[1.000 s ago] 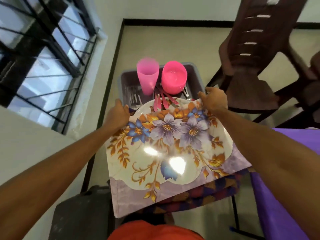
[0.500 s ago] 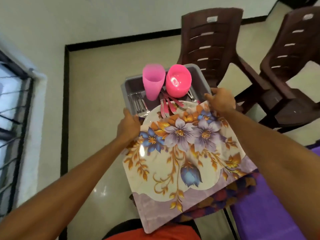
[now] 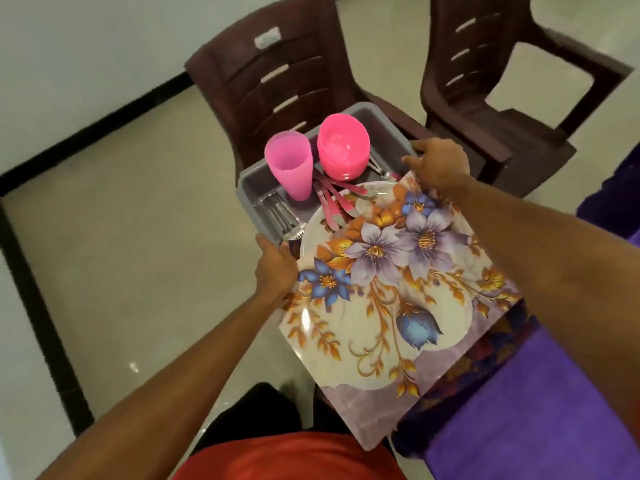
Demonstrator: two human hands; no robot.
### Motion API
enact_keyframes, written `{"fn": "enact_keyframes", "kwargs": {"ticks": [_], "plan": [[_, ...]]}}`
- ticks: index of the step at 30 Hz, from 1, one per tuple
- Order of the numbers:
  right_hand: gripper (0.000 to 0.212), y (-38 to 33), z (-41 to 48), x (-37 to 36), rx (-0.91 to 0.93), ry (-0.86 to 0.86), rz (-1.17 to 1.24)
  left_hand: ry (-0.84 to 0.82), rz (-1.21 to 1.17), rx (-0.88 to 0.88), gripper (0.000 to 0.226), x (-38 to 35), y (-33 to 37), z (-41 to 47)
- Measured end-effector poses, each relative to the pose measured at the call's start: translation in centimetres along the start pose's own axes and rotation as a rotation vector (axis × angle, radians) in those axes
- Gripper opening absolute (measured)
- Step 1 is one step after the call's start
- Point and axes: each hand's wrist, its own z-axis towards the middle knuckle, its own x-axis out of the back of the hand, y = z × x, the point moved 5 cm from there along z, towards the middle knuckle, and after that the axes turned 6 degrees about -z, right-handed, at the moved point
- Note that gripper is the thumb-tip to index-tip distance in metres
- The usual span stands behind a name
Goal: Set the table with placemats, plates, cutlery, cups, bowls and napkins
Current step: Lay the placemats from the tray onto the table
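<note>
**A:** Where is the load?

**B:** It is in the air at centre frame, over the floor (image 3: 121,254) and not yet on the table (image 3: 536,410). A grey tray (image 3: 246,188) sits at the far end. The floral mat (image 3: 398,306) reaches back from it towards the person's body.

**A:** And the hands?

**B:** The left hand (image 3: 275,268) grips the left side where the tray's corner meets the mat, and its fingers are curled underneath, out of sight. The right hand (image 3: 438,164) clasps the tray's right rim at the mat's far corner, with its fingers bent over the edge. Both hands are closed on the load, neither is spread.

**A:** Which way does it have to go?

**B:** Probably towards the lower right of the frame, where the purple table lies, just beside the mat's right edge. The load's long axis runs from bottom centre up towards the chairs (image 3: 277,81), so the table is off its right flank. The right arm is the nearer one and would likely lead.

**A:** How does the load look?

**B:** The mat is glossy, with purple and blue flowers and gold leaves. A pale curved rim (image 3: 304,237) at its far edge may be a plate, but whether it lies over or under the mat is unclear. A dark patterned cloth (image 3: 502,341) hangs beneath. In the tray a pink cup (image 3: 289,168) stands upright and the stacked pink bowls (image 3: 343,147) tilt. Forks (image 3: 277,213) and pink-handled cutlery (image 3: 332,202) lie loose, and they could slide if the tray tips.
</note>
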Motion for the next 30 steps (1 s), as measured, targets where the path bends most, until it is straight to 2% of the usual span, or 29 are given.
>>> {"fn": "enact_keyframes", "kwargs": {"ticks": [9, 14, 17, 21, 30], "plan": [[0.039, 3.9, 8.4, -3.4, -0.112, -0.111, -0.086, -0.134, -0.014, 0.106, 0.058, -7.1, 1.9, 8.9], [0.048, 3.9, 13.7, -7.5, -0.141, -0.184, -0.115, -0.193, 0.001, 0.246, 0.062, -10.2, 1.1, 12.9], [0.043, 3.9, 16.2, -10.8, -0.125, -0.239, -0.148, -0.201, 0.040, 0.305, 0.063, -11.8, 0.3, 15.3], [0.025, 4.0, 18.8, -15.4, -0.091, -0.249, -0.166, -0.188, 0.103, 0.390, 0.061, -13.3, -0.6, 18.7], [0.018, 5.3, 22.9, -23.1, -0.066, -0.320, -0.179, -0.238, 0.155, 0.516, 0.065, -16.8, -3.2, 23.3]]}}
